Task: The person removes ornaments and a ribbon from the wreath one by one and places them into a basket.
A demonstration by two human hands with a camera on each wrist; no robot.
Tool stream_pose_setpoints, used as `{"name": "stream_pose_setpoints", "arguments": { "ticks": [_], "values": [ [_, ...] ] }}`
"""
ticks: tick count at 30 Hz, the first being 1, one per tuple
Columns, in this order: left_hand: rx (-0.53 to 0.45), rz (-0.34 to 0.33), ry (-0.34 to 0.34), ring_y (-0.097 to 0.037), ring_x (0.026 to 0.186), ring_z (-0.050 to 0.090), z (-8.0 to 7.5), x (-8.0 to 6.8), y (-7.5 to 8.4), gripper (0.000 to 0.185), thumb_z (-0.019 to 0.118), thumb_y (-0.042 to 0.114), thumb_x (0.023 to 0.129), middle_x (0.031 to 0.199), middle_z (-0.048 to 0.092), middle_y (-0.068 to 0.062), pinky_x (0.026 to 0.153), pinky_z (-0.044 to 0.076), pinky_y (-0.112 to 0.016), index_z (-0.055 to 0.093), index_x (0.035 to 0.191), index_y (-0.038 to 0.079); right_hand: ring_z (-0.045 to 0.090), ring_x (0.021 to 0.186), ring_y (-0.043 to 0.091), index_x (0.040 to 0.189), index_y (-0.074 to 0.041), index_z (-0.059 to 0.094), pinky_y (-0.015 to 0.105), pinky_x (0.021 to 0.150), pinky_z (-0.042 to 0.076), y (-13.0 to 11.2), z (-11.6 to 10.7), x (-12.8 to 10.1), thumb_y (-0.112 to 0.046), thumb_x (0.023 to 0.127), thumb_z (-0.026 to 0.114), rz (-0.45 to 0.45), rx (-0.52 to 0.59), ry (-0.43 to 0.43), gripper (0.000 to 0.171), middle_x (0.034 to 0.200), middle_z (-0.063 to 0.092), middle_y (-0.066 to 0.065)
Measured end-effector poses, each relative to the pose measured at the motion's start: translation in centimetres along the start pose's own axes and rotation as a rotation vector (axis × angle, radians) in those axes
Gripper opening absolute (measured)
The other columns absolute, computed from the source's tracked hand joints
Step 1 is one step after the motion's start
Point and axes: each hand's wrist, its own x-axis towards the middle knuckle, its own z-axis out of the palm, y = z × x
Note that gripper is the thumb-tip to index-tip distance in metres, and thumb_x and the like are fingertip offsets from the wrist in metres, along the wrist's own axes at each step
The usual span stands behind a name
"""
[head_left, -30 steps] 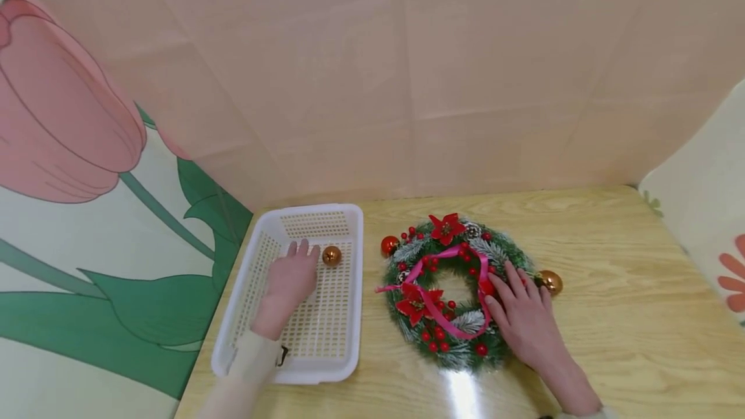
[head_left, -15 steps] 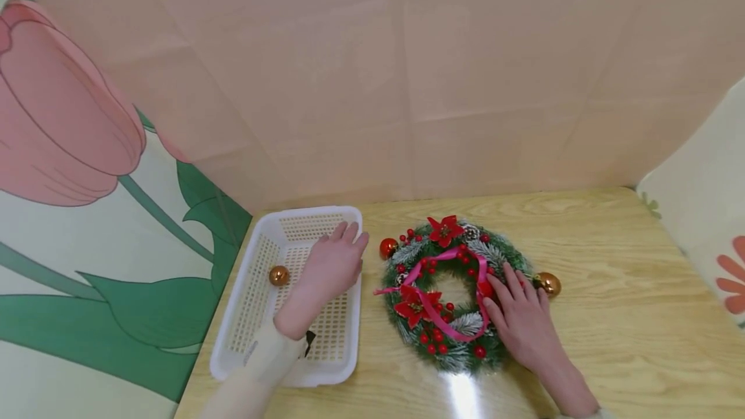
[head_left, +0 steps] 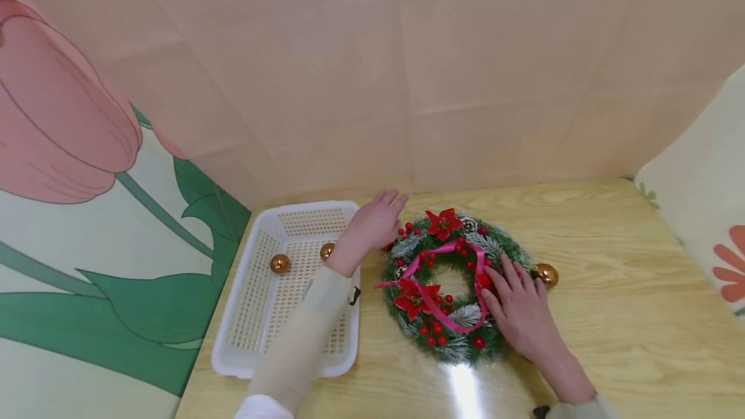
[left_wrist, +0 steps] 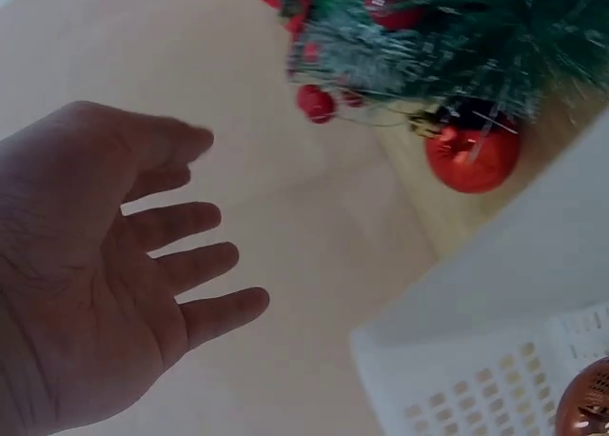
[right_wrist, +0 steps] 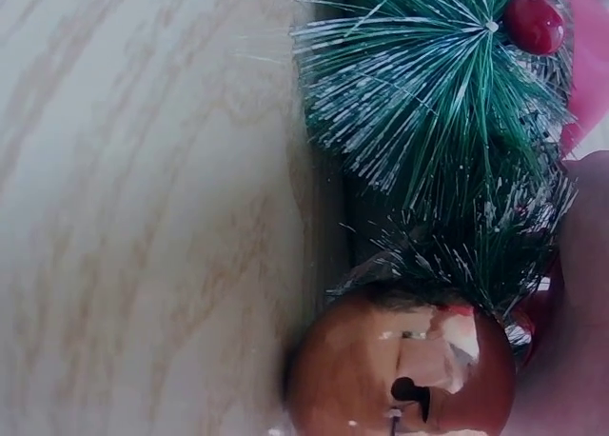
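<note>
Head view: I find the wreath (head_left: 456, 348) flat on the wood-grain table (head_left: 617, 302), just right of the white basket (head_left: 353, 354). The right hand (head_left: 524, 315) rests on its right side, fingers extended, not clenched. The left hand (head_left: 372, 222) appears raised between basket and wreath, fingers spread, holding nothing. I judge the wreath light and springy: needles pliable, the ring beneath firmer. The glossy gold ball (head_left: 546, 275) at its right edge and the red ball (left_wrist: 473, 160) at its left look slippery, possibly brittle. I rate the ring itself the soundest hold, taken from opposite sides, avoiding balls, berries (head_left: 437, 328) and the looped pink ribbon (head_left: 480, 260), which could snag.
</note>
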Motion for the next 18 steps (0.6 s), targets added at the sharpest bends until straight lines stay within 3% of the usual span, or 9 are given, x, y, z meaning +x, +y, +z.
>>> {"name": "stream_pose_setpoints", "arguments": {
  "ticks": [6, 11, 18],
  "values": [
    [0.012, -0.094, -0.108, -0.034, 0.148, 0.035, 2.1, 2.1, -0.7, 0.060, 0.054, 0.018, 0.104, 0.160, 0.040, -0.011, 0.108, 0.046, -0.046, 0.035, 0.160, 0.013, 0.027, 0.142, 0.055, 0.148, -0.002, 0.050, 0.081, 0.104, 0.019, -0.2, 0.2, 0.1, -0.035, 0.109, 0.048, -0.001, 0.007, 0.003, 0.050, 0.163, 0.025, 0.028],
    [-0.007, -0.183, -0.264, -0.033, 0.143, 0.042, 3.0, 3.1, -0.4, 0.050, 0.049, 0.017, 0.107, 0.156, 0.046, -0.009, 0.108, 0.046, -0.046, 0.041, 0.157, 0.016, 0.027, 0.141, 0.055, 0.147, -0.002, 0.050, 0.082, 0.104, 0.018, -0.1, 0.3, 0.0, -0.034, 0.109, 0.047, 0.004, 0.014, 0.015, 0.050, 0.163, 0.024, 0.028],
    [0.016, -0.170, -0.280, -0.028, 0.119, 0.060, 4.3, 4.4, 0.7, 0.031, 0.054, 0.019, 0.106, 0.135, 0.060, -0.007, 0.095, 0.053, -0.043, 0.059, 0.137, 0.018, 0.026, 0.142, 0.055, 0.148, -0.001, 0.049, 0.082, 0.104, 0.017, -0.1, 0.3, -0.1, -0.034, 0.110, 0.046, 0.013, 0.032, 0.023, 0.050, 0.164, 0.023, 0.027]
  ]
}}
